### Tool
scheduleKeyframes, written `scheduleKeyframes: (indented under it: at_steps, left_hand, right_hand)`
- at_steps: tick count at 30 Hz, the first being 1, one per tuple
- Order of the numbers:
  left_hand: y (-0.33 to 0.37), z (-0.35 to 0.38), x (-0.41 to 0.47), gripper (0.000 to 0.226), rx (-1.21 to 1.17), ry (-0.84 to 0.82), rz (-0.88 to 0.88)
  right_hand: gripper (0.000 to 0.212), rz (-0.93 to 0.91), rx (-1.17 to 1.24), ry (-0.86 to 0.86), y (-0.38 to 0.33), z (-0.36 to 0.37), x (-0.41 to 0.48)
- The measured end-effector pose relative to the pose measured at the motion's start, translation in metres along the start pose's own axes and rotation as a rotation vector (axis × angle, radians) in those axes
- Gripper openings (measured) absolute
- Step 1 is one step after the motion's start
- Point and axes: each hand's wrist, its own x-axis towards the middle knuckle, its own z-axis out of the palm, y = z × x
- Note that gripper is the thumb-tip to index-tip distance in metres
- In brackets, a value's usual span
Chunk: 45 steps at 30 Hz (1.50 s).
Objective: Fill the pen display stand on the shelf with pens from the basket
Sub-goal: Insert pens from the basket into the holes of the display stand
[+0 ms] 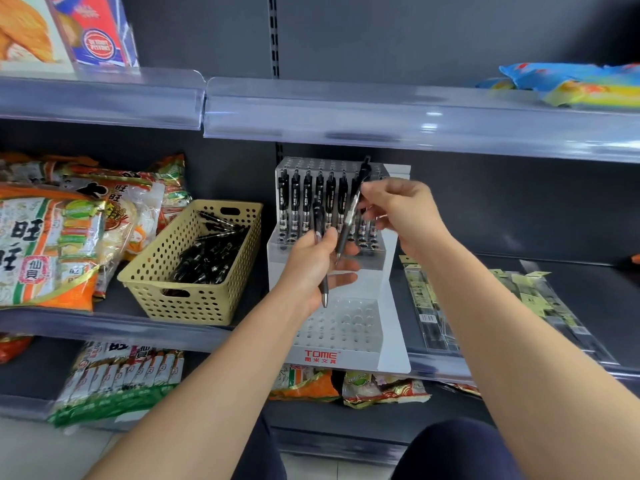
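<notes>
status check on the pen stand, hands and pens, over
Left hand shut on one pen; right hand shut on another pen at the stand. Back row filled, front tier empty. Basket still holds pens. Nothing blocking.

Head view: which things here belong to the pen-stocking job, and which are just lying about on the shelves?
Part of the job:
- pen display stand
- basket of pens
- pen in left hand
- pen in right hand
- left hand, right hand

Just lying about:
- snack bags left of the basket
- flat packets right of the stand
- snacks on the lower shelf
</notes>
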Motion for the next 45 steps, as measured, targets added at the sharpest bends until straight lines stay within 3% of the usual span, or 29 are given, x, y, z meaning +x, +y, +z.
scheduleKeyframes:
  at_steps: [7, 13, 19, 25, 32, 40, 43, 45]
  left_hand:
    - [-0.013, 0.001, 0.005, 0.018, 0.161, 0.051, -0.041]
    - [-0.016, -0.002, 0.008, 0.028, 0.129, 0.034, -0.054]
    - [-0.013, -0.002, 0.008, 0.036, 0.099, 0.037, -0.079]
    - [-0.013, -0.002, 0.01, 0.029, 0.049, 0.06, -0.089]
    - [-0.014, -0.002, 0.011, 0.028, 0.052, 0.064, -0.083]
    - [-0.015, -0.001, 0.008, 0.027, 0.069, -0.011, -0.011]
    - [-0.014, 0.0, 0.006, 0.027, 0.041, -0.06, -0.014]
    - [-0.012, 0.001, 0.006, 0.028, -0.007, -0.102, -0.034]
  right_hand:
    - [0.01, -0.199, -0.272, 0.354, -0.004, -0.013, 0.009]
    - [0.018, -0.322, -0.56, 0.463, 0.0, -0.015, 0.004]
    - [0.018, -0.325, -0.652, 0.457, 0.007, -0.013, 0.002]
    - [0.015, -0.277, -0.746, 0.346, 0.016, -0.009, 0.0]
    - [0.016, -0.257, -0.785, 0.333, 0.02, -0.009, 0.002]
    - [0.023, -0.166, -0.879, 0.3, 0.02, -0.013, 0.0]
    - [0.029, -0.179, -0.749, 0.247, 0.015, -0.01, -0.005]
    - [0.027, -0.104, -0.523, 0.056, 0.008, -0.006, -0.012]
